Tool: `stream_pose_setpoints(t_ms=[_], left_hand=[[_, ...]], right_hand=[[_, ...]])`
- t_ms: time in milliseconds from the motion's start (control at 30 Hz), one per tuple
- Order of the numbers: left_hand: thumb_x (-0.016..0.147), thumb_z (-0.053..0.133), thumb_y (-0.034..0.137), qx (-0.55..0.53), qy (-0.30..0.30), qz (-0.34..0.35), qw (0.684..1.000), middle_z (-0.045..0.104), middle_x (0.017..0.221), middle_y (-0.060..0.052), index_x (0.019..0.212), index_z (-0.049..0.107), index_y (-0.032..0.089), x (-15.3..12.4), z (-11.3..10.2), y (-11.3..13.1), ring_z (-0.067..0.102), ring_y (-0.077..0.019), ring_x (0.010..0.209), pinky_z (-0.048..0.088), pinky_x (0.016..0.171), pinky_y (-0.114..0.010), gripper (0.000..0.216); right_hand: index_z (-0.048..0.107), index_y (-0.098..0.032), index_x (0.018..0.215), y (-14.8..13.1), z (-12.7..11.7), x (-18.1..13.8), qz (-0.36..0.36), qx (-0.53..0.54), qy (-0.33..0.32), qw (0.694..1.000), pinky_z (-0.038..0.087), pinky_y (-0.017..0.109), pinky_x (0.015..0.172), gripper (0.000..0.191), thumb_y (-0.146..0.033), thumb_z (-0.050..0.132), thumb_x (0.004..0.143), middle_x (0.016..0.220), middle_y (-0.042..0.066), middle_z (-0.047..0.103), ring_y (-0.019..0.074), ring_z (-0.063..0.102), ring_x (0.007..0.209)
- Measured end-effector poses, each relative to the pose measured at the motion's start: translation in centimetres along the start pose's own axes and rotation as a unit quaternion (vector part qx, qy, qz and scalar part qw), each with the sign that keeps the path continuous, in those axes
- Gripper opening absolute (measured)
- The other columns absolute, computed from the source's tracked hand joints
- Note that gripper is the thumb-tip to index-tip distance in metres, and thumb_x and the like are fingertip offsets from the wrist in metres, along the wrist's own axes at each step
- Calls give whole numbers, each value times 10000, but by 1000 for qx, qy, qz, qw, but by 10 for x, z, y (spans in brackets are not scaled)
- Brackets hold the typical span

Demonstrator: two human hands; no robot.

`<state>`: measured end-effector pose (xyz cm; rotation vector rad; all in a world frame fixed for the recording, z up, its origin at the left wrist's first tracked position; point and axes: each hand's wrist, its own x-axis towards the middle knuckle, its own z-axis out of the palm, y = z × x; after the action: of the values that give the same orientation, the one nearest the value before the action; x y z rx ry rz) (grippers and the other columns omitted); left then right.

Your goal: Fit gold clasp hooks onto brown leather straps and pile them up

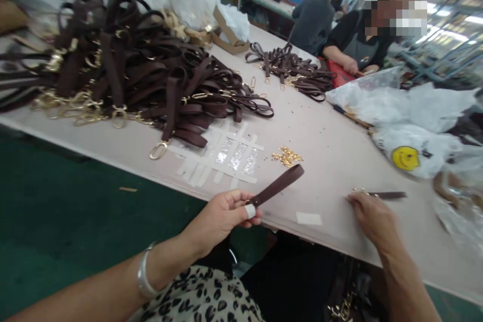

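Observation:
My left hand (236,209), with white tape around one finger, pinches the end of a dark brown leather wrist strap (279,186) near the table's front edge. The strap's loop points up and to the right. Farther right, my right hand (372,216) rests on the table with its fingers drawn together at small gold pieces (358,190). A flat dark brown strip (390,194) lies just beyond those fingers. What the fingertips hold, if anything, is hidden. Between the hands, a little farther back, lies a small pile of gold hardware (288,156).
A big heap of brown straps with gold clasps (139,70) covers the table's left side. A smaller strap pile (290,68) lies farther back. Taped clear plastic (237,153) is on the tabletop. White plastic bags (418,131) stand right. A co-worker (362,45) sits across.

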<state>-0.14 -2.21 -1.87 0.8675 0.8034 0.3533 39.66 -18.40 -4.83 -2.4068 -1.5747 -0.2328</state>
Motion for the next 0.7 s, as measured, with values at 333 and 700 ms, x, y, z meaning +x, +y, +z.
stream_pose_setpoints(t_ms=[333, 700], left_hand=[[819, 658, 225, -2, 25, 84, 996, 691, 802, -25, 997, 685, 120, 7, 3, -8, 646, -112, 671, 458, 628, -221, 209], [908, 528, 161, 184, 55, 266, 945, 676, 963, -62, 1027, 711, 155, 2, -6, -11, 629, -179, 900, 517, 792, -273, 218]], right_hand=[[653, -216, 957, -197, 1, -31, -5, 368, 103, 924, 556, 338, 794, 169, -318, 721, 841, 918, 51, 718, 201, 693, 865], [632, -258, 952, -261, 6, -18, -148, 301, 100, 937, 554, 255, 726, 95, -184, 646, 894, 906, -5, 728, 151, 706, 810]])
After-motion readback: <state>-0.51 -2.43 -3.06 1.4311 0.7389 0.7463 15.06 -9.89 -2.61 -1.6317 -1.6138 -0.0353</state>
